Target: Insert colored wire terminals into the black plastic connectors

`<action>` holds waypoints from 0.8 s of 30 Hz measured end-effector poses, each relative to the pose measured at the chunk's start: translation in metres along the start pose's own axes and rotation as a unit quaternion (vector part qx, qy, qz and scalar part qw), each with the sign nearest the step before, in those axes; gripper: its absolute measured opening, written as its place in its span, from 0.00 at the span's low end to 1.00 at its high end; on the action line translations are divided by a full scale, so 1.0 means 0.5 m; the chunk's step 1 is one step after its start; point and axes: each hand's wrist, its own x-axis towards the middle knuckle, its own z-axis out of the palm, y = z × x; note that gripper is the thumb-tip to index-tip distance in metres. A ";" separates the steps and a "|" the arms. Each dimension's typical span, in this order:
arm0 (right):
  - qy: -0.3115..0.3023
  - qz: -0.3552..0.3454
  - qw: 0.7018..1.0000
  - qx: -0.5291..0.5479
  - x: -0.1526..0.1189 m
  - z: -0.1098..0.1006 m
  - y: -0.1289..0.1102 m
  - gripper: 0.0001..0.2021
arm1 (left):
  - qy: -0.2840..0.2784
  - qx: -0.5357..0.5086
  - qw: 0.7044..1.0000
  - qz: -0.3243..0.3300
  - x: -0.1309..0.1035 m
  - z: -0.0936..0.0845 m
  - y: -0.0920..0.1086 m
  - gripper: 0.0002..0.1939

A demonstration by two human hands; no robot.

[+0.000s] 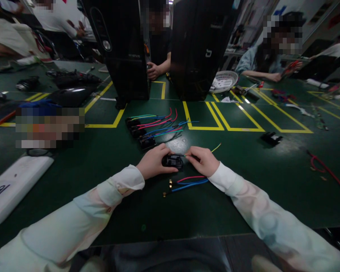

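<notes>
Midway across the dark green desk (pixel 147 223), back from its front edge, a small black plastic housing (pixel 174 162) sits in the left hand (pixel 153 162), thumb on the near side, fingers on the far side. Can't tell if its underside touches the desk. Right hand (pixel 204 160) pinches a thin wire at the housing's right end; a yellow-green wire (pixel 216 147) sticks out past the knuckles. Too dim to tell whether the wire tip is seated.

Just in front, toward the front edge: one red wire (pixel 191 177) and blue wires (pixel 187 185) with brass-coloured terminals, tails running up to the right cuff. Beyond the left hand: group of black housings with multicoloured leads (pixel 140 132), leads fanned right. Single black part (pixel 272 138) lies apart, toward the right edge.

Risks, my read:
- Wire goes in crooked or half-seated if the left grip lets the housing twist while the right pushes.
- Thin wire could bend or slip out if pinched too far from its tip.
- Right cuff could drag the loose wires, mixing them up or pulling them toward the front edge.
- Left knuckles are near the wired group; a reach forward could snag leads.
- Dim light makes a wrong slot easy to miss.
</notes>
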 end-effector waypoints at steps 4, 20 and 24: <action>0.027 0.020 0.999 -0.016 -0.001 0.002 0.003 0.07 | 0.006 -0.008 1.000 -0.002 0.000 0.001 -0.001 0.25; 0.024 0.015 0.999 -0.015 0.001 -0.002 -0.003 0.06 | 0.007 0.005 1.000 0.005 -0.001 0.000 -0.002 0.26; 0.025 0.019 0.999 -0.018 0.001 0.000 -0.001 0.06 | 0.005 0.009 1.000 0.003 -0.001 0.001 -0.002 0.26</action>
